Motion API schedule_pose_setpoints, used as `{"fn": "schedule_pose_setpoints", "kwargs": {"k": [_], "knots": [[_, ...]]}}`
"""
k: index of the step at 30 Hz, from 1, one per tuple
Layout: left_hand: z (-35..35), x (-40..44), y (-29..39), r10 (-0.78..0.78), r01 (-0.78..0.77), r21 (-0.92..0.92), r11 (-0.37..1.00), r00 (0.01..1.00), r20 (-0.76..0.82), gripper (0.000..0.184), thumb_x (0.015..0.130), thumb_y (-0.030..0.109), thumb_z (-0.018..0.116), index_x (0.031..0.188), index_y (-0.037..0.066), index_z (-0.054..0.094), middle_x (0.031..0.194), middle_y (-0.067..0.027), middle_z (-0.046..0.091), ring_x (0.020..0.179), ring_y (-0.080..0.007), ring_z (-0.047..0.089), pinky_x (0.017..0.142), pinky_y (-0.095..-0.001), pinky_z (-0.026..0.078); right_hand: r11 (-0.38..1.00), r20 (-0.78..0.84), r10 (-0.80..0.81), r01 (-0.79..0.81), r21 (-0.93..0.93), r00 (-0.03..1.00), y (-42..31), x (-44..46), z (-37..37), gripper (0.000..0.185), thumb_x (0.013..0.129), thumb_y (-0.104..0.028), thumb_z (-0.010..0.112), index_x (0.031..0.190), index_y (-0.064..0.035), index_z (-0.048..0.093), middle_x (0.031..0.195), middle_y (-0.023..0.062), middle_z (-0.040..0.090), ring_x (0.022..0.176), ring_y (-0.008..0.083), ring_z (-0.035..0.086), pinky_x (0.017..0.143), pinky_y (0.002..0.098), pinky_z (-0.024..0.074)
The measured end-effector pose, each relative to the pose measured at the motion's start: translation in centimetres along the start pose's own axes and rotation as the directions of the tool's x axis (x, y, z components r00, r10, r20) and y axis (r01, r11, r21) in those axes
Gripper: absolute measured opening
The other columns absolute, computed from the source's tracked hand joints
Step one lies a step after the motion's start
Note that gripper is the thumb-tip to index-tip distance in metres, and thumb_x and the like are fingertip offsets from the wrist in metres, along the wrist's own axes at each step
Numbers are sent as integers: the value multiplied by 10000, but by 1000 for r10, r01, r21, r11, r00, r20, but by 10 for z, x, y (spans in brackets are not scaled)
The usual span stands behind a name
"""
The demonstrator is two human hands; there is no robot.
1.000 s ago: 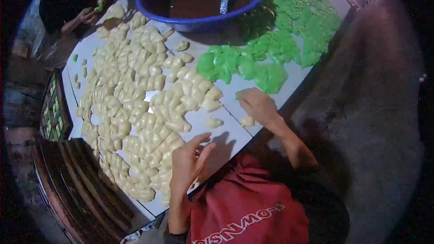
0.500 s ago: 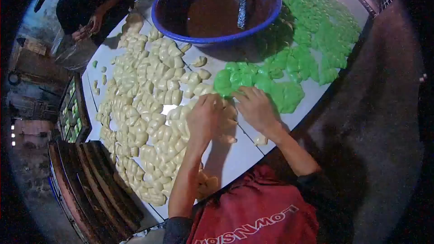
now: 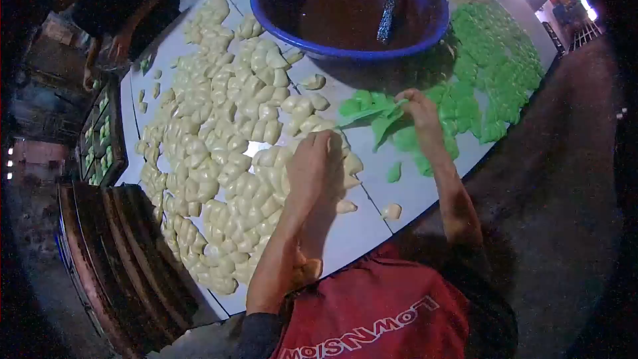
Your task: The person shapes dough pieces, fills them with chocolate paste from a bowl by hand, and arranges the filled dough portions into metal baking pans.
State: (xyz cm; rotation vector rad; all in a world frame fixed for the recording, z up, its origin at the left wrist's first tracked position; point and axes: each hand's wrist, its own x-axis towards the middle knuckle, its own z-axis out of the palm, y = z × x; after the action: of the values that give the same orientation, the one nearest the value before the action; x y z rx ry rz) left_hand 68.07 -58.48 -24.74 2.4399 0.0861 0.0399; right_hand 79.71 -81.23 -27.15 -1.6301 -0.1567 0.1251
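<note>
My right hand (image 3: pixel 423 119) pinches the edge of a green dough piece (image 3: pixel 380 114), part of which is lifted and folded off the table. My left hand (image 3: pixel 310 161) is closed, its fingers bunched down at the right edge of the cream dough pieces (image 3: pixel 219 119); what lies between its fingertips is hidden. Those cream pieces are glossy, soft lumps stuck together in a broad sheet on the white tabletop (image 3: pixel 392 189). More green dough pieces (image 3: pixel 492 66) spread to the right and behind my right hand.
A blue basin (image 3: pixel 345 52) of dark brown liquid stands at the back, with a metal utensil (image 3: pixel 389 10) leaning in it. Dark trays (image 3: pixel 113 259) are stacked at the left, near a tray (image 3: pixel 100 136) holding green and cream pieces. Another person's hand (image 3: pixel 121 46) is at upper left.
My right hand has moved back and right, pulling up a green dough piece that lay flat. My left hand stays by the cream dough. The view has shifted slightly.
</note>
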Motion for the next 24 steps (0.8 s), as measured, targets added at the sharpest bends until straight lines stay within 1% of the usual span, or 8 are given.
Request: {"fn": "schedule_pose_setpoints", "kwargs": {"k": [3,6,10,12,14,18,22,24], "knots": [[-2,2,3,3,0,-96,995,999,33,354,836,154,647,1177,98,567,1114,-120,611,989,-316,606,803,-399,497,759,47,-202,187,-623,978,-19,-9,18,239,819,-172,659,1020,-45,635,899,122,625,806,250,616,722,384,487],[3,8,7,126,-124,25,992,983,-134,401,807,170,697,1178,92,565,1153,-130,594,1004,-332,604,814,-412,507,525,253,-264,358,-772,931,5,-8,22,261,804,-198,690,1006,-44,627,982,162,604,899,361,608,790,429,492],[14,34,14,275,-277,11,961,950,-150,371,835,79,557,1204,102,585,1218,-138,580,1048,-338,589,882,-389,489,737,191,-260,323,-594,946,2,-9,28,212,828,-170,657,989,-40,607,990,162,603,912,362,611,762,441,489],[22,50,19,298,-306,-39,951,945,-134,376,825,58,509,1181,101,621,1184,-130,610,1054,-322,588,892,-385,481,831,104,-111,150,-536,988,-12,-14,33,205,862,-181,636,1005,-37,604,886,150,631,802,290,634,704,387,485],[33,66,12,258,-255,-70,964,965,37,351,813,66,519,1136,98,652,1131,-121,641,1049,-307,591,884,-387,483,904,36,-43,55,-425,998,-15,-17,31,221,873,-193,635,1030,-40,606,855,137,648,758,246,637,674,354,478],[46,73,-3,336,-336,-4,942,942,-21,312,804,84,535,1081,104,676,1046,-114,668,977,-310,621,827,-391,502,885,128,125,-52,-463,984,-12,-12,20,267,844,-215,673,1053,-52,633,908,121,671,773,188,632,666,310,473],[43,70,3,321,-320,13,947,947,-11,311,791,82,549,1061,141,692,973,-92,669,926,-301,630,777,-392,514,810,191,-166,244,-533,967,-3,-14,22,232,809,-187,703,974,-31,656,872,103,658,742,148,613,662,297,484],[46,67,4,393,-394,-1,919,916,-86,309,774,88,563,1035,165,708,904,-75,662,873,-284,628,751,-394,514,893,173,13,67,-444,985,-7,-16,23,207,794,-150,706,952,-29,651,783,60,632,645,112,573,577,272,449]]}}
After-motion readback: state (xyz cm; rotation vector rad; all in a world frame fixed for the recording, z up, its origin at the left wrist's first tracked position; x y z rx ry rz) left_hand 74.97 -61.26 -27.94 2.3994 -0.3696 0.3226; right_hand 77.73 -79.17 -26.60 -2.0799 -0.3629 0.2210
